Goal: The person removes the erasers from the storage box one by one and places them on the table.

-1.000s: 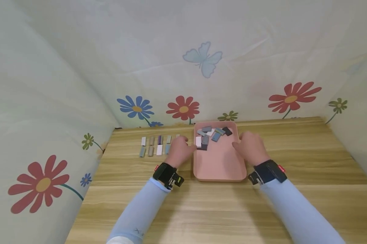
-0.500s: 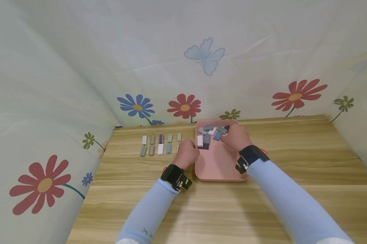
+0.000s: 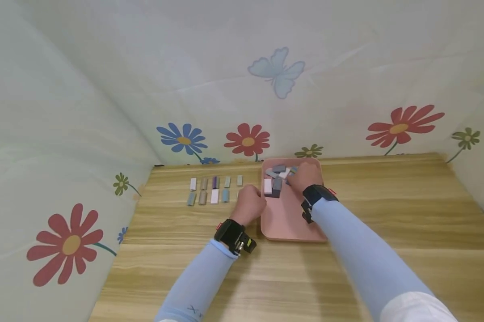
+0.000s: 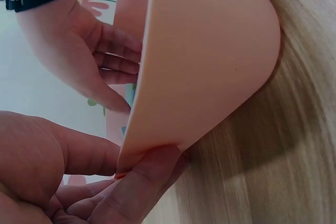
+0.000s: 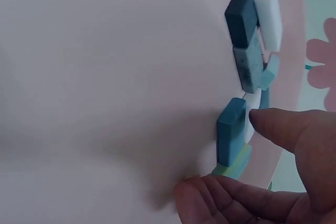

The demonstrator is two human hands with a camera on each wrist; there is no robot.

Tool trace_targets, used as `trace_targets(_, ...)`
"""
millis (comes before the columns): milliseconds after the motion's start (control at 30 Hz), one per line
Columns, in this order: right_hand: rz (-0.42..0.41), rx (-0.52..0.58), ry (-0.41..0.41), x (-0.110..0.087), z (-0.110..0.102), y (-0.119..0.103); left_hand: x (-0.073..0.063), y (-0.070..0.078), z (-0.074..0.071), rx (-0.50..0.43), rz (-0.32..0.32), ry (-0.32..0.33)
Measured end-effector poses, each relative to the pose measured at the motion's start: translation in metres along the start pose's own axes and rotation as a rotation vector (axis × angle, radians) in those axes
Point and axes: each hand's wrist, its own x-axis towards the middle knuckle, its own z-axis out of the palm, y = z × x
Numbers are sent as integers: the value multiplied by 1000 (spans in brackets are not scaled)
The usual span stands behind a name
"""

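Pinching pink tray (image 3: 284, 223) on wood-grain table (image 3: 274, 277) before flowered hangings (image 3: 209, 80): left fingers (image 4: 149, 176); right fingers (image 5: 202, 200) parted near blocks (image 5: 231, 132).

Ten small blocks (image 3: 214, 197) lie on one wooden table (image 3: 225, 290), one mostly hidden — at least eight more blocks (image 3: 277, 184) in one pink tray (image 3: 288, 223) — plus two hands (image 3: 247, 205), two black wristbands (image 3: 228, 231), three printed red flowers (image 3: 248, 141), one butterfly (image 3: 279, 73).

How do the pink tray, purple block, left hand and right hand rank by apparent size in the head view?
1. Pink tray
2. Left hand and right hand: too alike to rank
3. Purple block
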Motion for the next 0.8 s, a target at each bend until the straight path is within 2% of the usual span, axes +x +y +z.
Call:
trace_targets(100, 12, -63, 7, -1, -1, -2, -2, 1, 2, 7, 7, -3)
trace_targets(233, 16, -86, 18, -4, -4, -4, -2, 2, 3, 26, 39, 11)
trace_targets(567, 5, -41, 37, -5, -1, -1, 5, 1, 2, 37, 14, -2)
trace_targets(700, 16, -33, -22, -11, -2, -6, 5, -2, 1, 32, -12, -3)
trace_targets(733, 30, -4, -41, -14, -3, -6, 5, -1, 2, 31, -13, 0)
trace_targets(767, 65, 76, -61, -16, -5, -7, 4, -1, 2, 35, -11, 5)
trace_targets(800, 60, 79, -74, -18, -6, -7, 4, 0, 3, 36, -8, 9)
